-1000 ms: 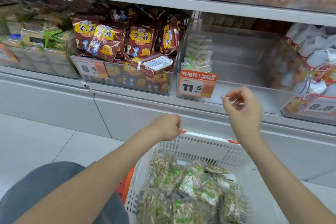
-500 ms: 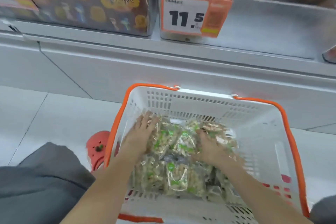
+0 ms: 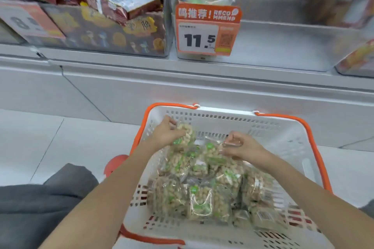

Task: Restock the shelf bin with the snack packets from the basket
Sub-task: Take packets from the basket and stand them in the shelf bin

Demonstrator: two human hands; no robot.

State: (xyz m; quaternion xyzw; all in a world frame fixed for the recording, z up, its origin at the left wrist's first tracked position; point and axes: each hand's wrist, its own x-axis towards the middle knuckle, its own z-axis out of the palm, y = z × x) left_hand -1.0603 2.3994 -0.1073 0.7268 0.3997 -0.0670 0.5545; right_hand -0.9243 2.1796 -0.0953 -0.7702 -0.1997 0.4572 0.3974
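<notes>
A packet of pale snacks is gripped by the left hand, fingers curled round its top end, at the far left of the heap. The clear sealed edge of a second packet is pinched between thumb and fingers of the right hand, just beside the first. Each packet appears to be taken by its upper end so that it can be lifted free of the pile without dragging its neighbours along.

The remaining packets lie heaped below and nearer than both hands, inside the white basket, whose orange handles are folded down against the rim, presumably to leave the opening free for reaching in. The basket is placed directly under the shelf, so that only a short lift is needed.

The clear bin to be filled is above and beyond the hands, mostly bare, with a few like packets standing at its far left behind the orange price tag. To the left of it, a fuller bin of red packets is seen.

Restocking is judged to be barely begun.
</notes>
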